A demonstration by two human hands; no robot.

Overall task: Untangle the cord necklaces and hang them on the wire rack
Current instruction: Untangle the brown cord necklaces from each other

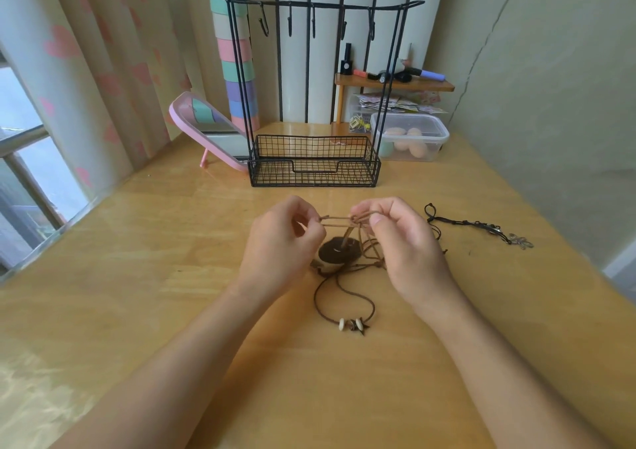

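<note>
Desk [137,276]: pale wood, glossy, grain visible.

Cord tangle sits centre frame, between the two hands and just above the desk. The tan cord [339,221] is flat and leather-like, pulled into a short taut double span. A knot [356,219] bunches at its right end.

Left hand [278,245]: grip pinches the left end of the tan cord between thumb and fingertips.
Right hand [409,245]: grip pinches at the knot, fingers curled around the loops.

Below the span hangs a round pendant [339,254], a dark matte disc with a pale rim, and one tan strand runs into its top. Thin dark brown cord [320,297] trails from the tangle toward the lower frame and loops flat on the desk. It carries a small bead cluster [351,324]: two off-white oval beads with dark pieces between them.

Black necklace [461,222] lies separately on the desk at right of centre, apart from the tangle. It is thin knotted cord with a silvery flower-shaped charm [521,242] at its far end.

Wire rack [315,169]: black metal, upper centre, standing on the desk. It has a rectangular mesh basket base, two tall uprights and a top bar with five J-hooks [264,23].

Pink-framed mirror [179,118] is tilted back, left of the rack.
Clear plastic box [413,118], lidded, sits right of the rack and holds beige egg-shaped pieces [402,145].
Small wooden shelf [395,85] behind it carries a black bottle [347,61] and pen-like items.
</note>
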